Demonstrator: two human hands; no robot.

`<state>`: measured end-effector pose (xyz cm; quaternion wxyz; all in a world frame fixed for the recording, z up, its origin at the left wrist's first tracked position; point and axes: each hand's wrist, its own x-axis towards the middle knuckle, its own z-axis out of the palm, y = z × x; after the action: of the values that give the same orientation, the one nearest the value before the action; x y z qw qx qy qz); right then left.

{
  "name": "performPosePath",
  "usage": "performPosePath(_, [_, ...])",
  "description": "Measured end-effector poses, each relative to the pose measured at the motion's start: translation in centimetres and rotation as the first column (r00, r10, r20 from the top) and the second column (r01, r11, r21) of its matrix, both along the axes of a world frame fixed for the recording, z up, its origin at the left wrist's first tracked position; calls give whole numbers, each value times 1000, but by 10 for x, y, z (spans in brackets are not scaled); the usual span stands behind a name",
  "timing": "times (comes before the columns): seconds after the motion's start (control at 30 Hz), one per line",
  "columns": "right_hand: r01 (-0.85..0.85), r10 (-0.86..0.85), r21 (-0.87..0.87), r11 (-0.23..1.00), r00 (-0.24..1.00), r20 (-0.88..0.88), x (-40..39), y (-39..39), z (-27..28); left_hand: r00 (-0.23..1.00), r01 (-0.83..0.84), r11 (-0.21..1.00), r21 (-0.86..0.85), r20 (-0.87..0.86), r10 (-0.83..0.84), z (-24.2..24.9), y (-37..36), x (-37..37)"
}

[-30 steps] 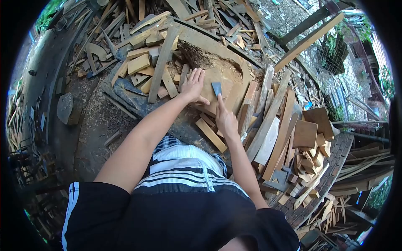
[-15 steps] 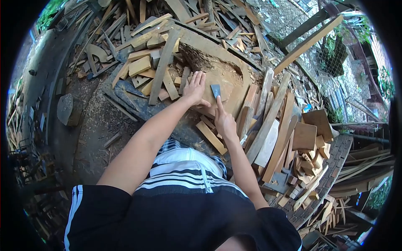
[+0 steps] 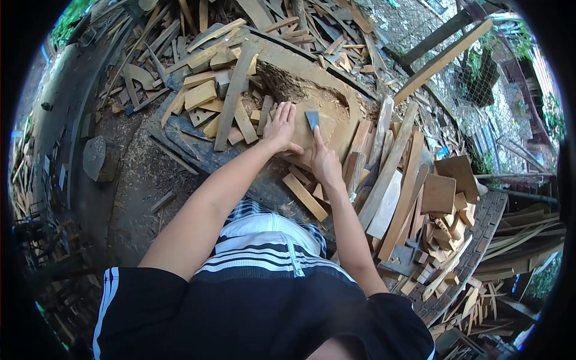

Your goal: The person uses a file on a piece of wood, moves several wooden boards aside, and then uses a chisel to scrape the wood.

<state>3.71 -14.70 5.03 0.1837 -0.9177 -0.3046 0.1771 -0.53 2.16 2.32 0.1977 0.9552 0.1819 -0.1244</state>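
Observation:
My left hand (image 3: 280, 128) lies flat on a tan wooden board (image 3: 302, 125), fingers stretched forward and the thumb out to the right. Beside it, my right hand (image 3: 326, 162) is closed around a scraper, its index finger pointing along the tool. The scraper's dark blue-grey blade (image 3: 312, 119) widens away from the hand and rests on or just over the board; its handle is hidden in my grip. Behind the board is a thick, rough-hewn wood block (image 3: 288, 75) with a hollowed, splintered side.
Short wood blocks (image 3: 201, 95) and a long grey strip (image 3: 235, 96) lie to the left. Long planks (image 3: 387, 171) lean at the right, with offcuts (image 3: 447, 231) past them. A cut log (image 3: 101, 158) stands on the ground at left. Scrap wood is heaped behind.
My right hand and the scraper have slid forward and slightly right across the board. The left hand has stayed in place.

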Motion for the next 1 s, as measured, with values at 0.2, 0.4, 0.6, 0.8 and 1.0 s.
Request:
performPosePath(0.2, [66, -67, 58, 996, 997, 30, 48, 42, -30, 999, 16, 1000, 23, 31, -17, 2, 1, 1])
performPosePath(0.4, [23, -27, -65, 998, 998, -63, -6, 2, 9, 999, -27, 999, -17, 31, 27, -6, -3, 1])
performPosePath(0.6, [111, -111, -3, 994, 994, -7, 41, 47, -13, 999, 17, 1000, -3, 40, -17, -6, -5, -2])
performPosePath(0.8, [28, -39, -139, 990, 996, -83, -26, -8, 22, 1000, -19, 1000, -5, 1, 19, 4, -3, 0])
performPosePath(1.0, [-14, 17, -55, 998, 998, 54, 20, 21, -10, 999, 35, 999, 1, 26, -35, -13, 1, 2])
